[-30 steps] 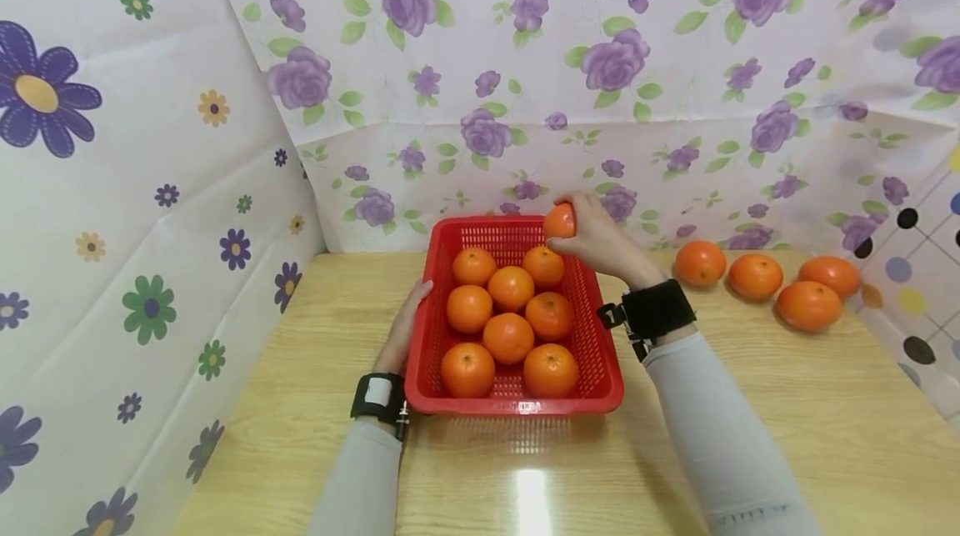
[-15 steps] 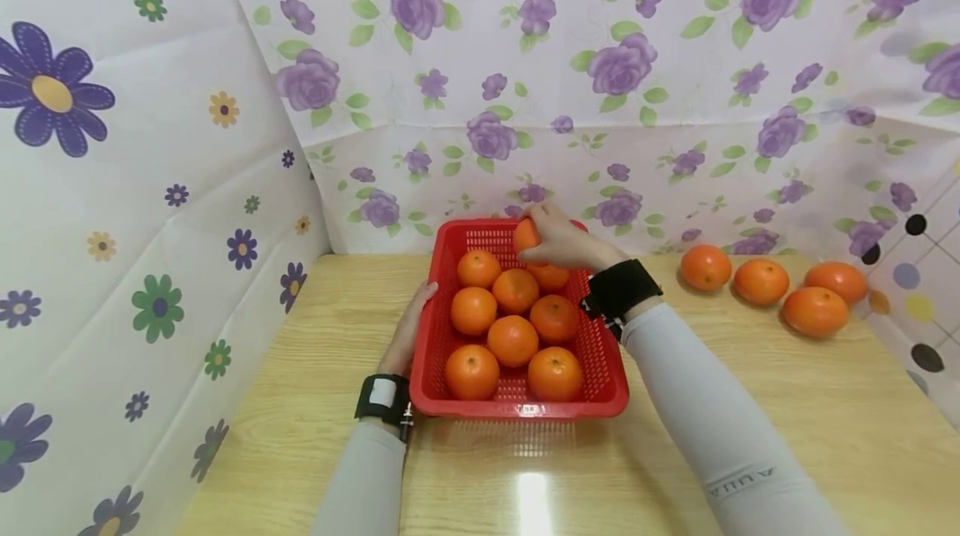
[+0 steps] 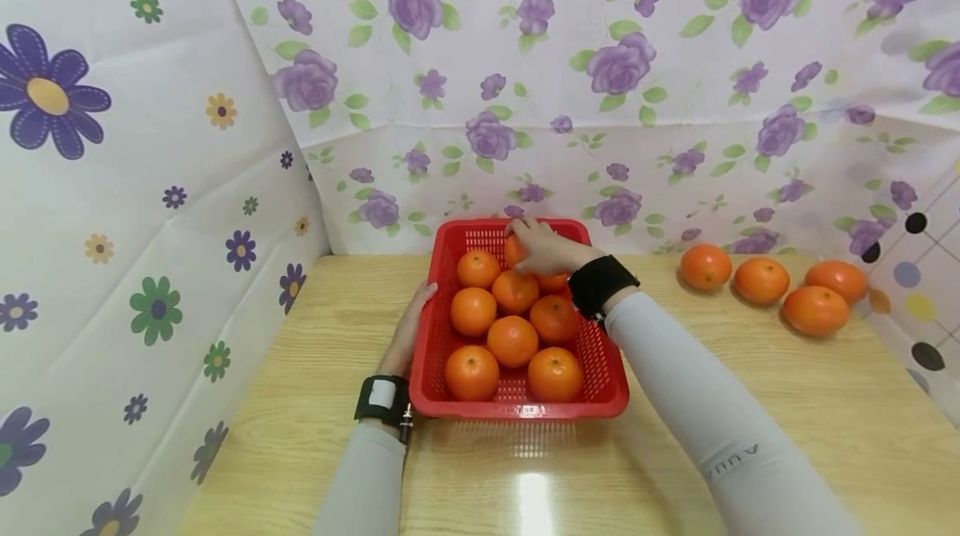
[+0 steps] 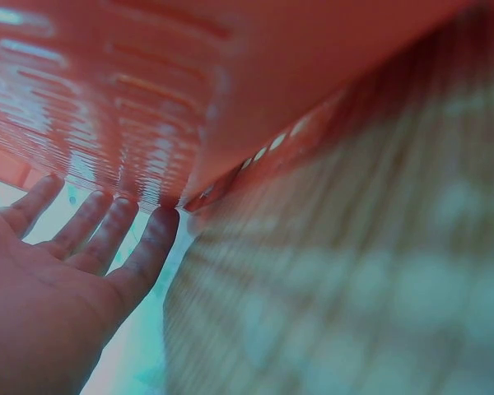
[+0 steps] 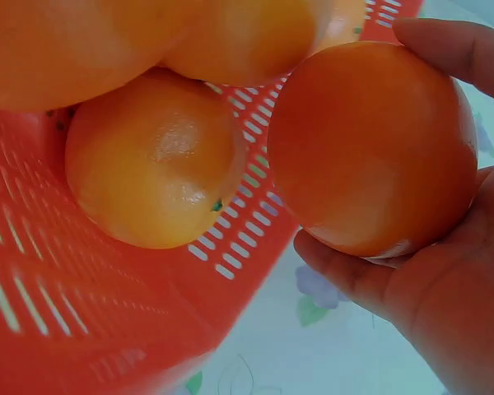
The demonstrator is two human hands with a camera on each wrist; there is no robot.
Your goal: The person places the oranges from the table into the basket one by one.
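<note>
A red plastic basket [image 3: 465,412] with slotted walls stands on the wooden table, several oranges [image 3: 512,341] lying inside. My right hand [image 3: 551,249] is over its back part, holding one orange [image 5: 370,152] between thumb and fingers. Only the left side of that held orange [image 3: 514,250] shows in the head view. Just below the hand, another orange [image 3: 553,282] is partly covered. My left hand [image 3: 407,328] lies along the basket's left side. In the left wrist view its straight fingers [image 4: 144,255] reach to the slotted wall [image 4: 148,107].
Several more oranges [image 3: 816,311] lie on the table [image 3: 750,386] at the back right. A flowered sheet [image 3: 487,36] rises behind the table, and another patterned sheet [image 3: 150,211] stands at the left.
My right hand has carried its orange left and down, from above the basket's back right corner to low among the other oranges at the back. The left hand stays at the basket's side.
</note>
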